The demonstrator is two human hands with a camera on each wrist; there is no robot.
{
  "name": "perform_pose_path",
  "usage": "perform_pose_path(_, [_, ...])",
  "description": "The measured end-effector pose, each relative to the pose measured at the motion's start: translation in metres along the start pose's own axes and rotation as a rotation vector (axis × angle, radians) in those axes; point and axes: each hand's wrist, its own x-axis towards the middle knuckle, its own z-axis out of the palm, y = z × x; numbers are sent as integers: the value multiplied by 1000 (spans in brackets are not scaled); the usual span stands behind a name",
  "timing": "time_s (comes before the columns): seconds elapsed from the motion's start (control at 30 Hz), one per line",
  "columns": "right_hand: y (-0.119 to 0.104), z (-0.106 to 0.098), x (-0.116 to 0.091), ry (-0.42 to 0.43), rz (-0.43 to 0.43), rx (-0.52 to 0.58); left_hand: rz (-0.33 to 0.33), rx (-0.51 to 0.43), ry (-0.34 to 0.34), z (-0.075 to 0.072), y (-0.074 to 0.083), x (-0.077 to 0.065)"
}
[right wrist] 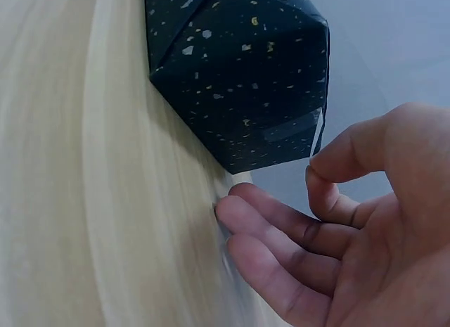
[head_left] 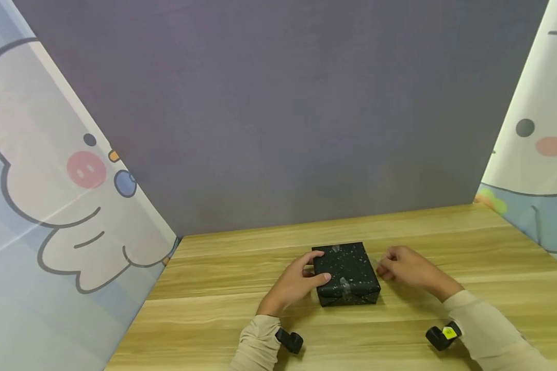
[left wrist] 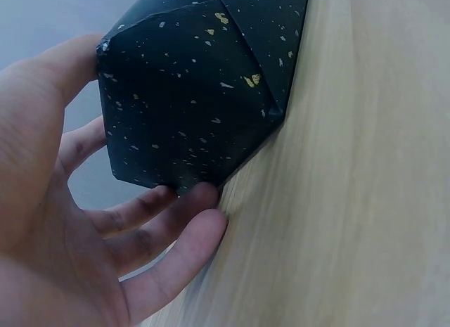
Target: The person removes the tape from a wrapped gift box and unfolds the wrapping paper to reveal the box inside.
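Left hand (head_left: 293,285) grasps the wrapped box (head_left: 346,273) on the table (head_left: 213,309); right hand (head_left: 406,268) pinches clear tape (right wrist: 318,132) beside it.

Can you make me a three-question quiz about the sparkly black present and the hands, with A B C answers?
1. Where does the wrapped box lie?
A on the wooden table
B on a chair
C on the floor

2. What colour is its paper?
A red
B black with pale specks
C plain white

3. What does the left hand do?
A hangs far away
B waves in the air
C holds the box's side

Answers: 1 A, wood grain lies under it. 2 B, specks show in every view. 3 C, thumb and fingers lie against it.
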Motion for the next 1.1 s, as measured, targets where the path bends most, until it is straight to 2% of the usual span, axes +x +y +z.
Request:
perform_pose_path(0.2, [-2,-4,5,-30,34,28,3,-12,4,-2,2,2])
perform_pose_path(0.43, [-3,-9,9,-48,33,43,3,-13,15,-2,6,5])
perform_pose_path(0.6, [-3,-9,12,-31,23,38,19,5,30,-3,7,7])
perform_pose_path(0.83, [4,0,10,-23,10,36,26,69,46,2,2,2])
perform_pose_path(1.1, [6,-5,8,-4,6,13,52,53,36,5,4,6])
